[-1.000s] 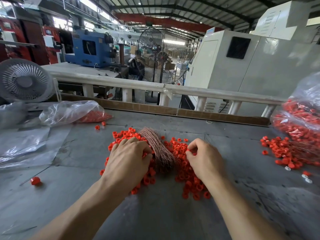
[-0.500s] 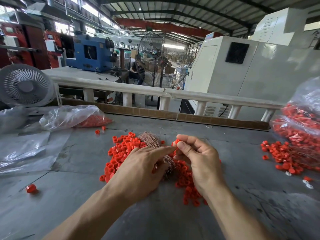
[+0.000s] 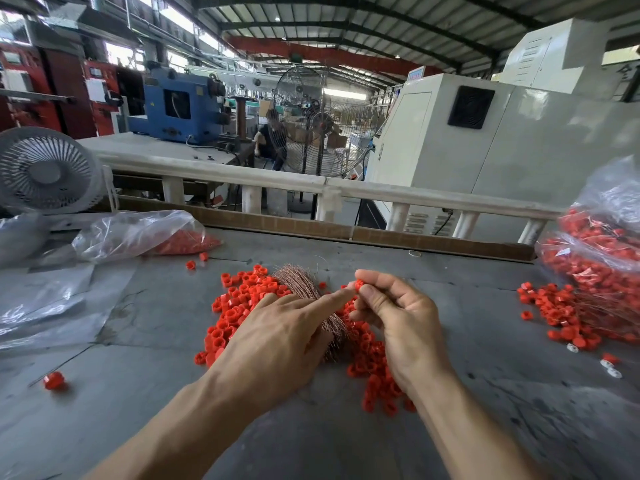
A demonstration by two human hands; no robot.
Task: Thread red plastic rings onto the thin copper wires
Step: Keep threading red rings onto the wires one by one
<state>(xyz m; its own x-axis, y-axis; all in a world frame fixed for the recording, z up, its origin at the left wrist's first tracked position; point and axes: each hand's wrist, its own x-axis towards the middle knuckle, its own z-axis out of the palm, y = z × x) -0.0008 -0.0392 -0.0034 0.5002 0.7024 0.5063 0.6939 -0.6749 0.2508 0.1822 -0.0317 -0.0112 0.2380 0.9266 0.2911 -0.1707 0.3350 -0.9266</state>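
A single red ring (image 3: 358,284) is pinched in the right hand (image 3: 398,317), raised for threading above the copper wire bundle (image 3: 311,306) mid-table (image 3: 485,358). The left hand (image 3: 277,341), forefinger extended, apparently presents a wire. Loose rings (image 3: 239,306) surround them.

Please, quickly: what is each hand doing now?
Left hand: forefinger extended; whether it pinches a wire cannot be told.
Right hand: pinches one red plastic ring.

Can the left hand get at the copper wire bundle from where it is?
Probably yes. The left hand hovers right over the copper wire bundle, forefinger stretched toward the red ring pinched by the right hand; nothing lies between hand and wires.
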